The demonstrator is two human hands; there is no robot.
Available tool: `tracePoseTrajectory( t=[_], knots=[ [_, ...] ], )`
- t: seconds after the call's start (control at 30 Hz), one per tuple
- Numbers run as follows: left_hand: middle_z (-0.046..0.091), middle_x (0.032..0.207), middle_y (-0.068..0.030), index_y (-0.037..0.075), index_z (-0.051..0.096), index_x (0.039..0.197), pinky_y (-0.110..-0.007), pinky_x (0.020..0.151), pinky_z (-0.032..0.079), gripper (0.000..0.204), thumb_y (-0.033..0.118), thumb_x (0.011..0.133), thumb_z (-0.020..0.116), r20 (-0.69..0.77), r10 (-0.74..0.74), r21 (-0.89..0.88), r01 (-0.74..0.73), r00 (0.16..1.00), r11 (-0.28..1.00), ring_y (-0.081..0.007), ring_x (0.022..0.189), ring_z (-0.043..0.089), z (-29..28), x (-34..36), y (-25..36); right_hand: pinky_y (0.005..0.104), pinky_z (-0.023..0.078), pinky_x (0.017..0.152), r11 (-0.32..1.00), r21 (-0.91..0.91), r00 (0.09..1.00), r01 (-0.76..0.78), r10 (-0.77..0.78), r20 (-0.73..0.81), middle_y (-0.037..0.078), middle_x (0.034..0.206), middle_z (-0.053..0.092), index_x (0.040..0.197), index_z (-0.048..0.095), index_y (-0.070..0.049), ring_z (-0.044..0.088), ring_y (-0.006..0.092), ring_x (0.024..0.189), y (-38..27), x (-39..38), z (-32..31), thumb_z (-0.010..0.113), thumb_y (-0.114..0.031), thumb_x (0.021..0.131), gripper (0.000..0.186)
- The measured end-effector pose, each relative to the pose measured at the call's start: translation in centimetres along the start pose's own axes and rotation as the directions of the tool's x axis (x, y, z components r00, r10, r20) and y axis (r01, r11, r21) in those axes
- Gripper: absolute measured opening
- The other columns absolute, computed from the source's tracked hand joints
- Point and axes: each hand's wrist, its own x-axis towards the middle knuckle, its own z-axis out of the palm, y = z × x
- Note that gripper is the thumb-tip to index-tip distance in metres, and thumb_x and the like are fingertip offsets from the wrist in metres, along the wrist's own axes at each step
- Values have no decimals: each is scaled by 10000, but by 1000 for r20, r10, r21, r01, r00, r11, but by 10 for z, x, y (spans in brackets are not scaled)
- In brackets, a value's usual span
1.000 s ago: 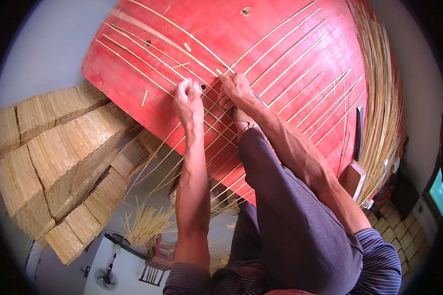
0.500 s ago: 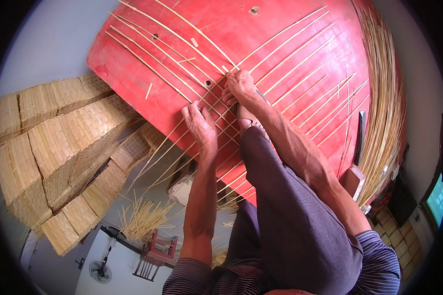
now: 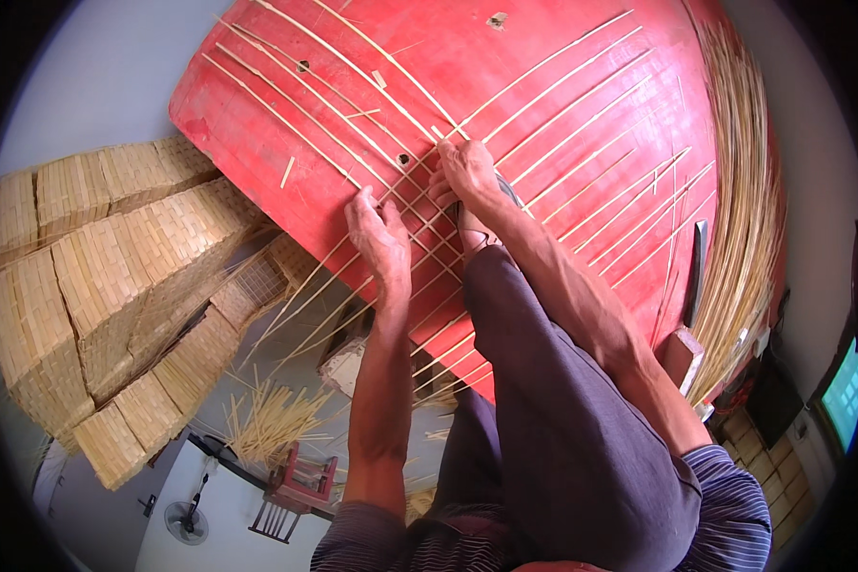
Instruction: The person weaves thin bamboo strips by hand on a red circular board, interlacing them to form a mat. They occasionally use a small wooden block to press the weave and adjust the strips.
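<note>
Red board (image 3: 529,33), upper frame: pale strips (image 3: 431,223) looked light, springy; best pinched near crossings. Couldn't tell whether my curled left grip (image 3: 379,234) or right grip (image 3: 464,172) held any.

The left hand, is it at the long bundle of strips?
No, the left hand is by the crossed strips, across the red board from that bundle.

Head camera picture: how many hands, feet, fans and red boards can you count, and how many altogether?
Hands: 2, the left hand and the right hand
Feet: 1, the foot near the right hand
Fans: 1, the fan at lower left
Red boards: 1, the big red board under the strips
Total: 5
</note>
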Motion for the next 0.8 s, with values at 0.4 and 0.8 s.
tracePoseTrajectory(
  t=[0.4, 0.8],
  knots=[
    [419, 1424, -355, -159, 275, 1445, -530, 1095, 418, 638, 89, 948, 589, 565, -464, -692, 699, 682, 183, -456, 1292, 491, 34, 143, 50, 385, 594, 556, 985, -132, 994, -111, 107, -37, 225, 604, 667, 742, 629, 110, 692, 303, 529, 5, 2, -1, 500, -223, 984, 431],
    [674, 1088, -117, 5, 584, 1249, -332, 780, 476, 358, 136, 925, 664, 600, -423, -595, 732, 679, 331, -195, 930, 634, 43, 134, 30, 362, 604, 636, 961, -235, 989, -146, 139, -47, 203, 601, 677, 666, 664, 89, 709, 301, 571, -14, -8, -1, 465, -252, 993, 513]
  ],
)
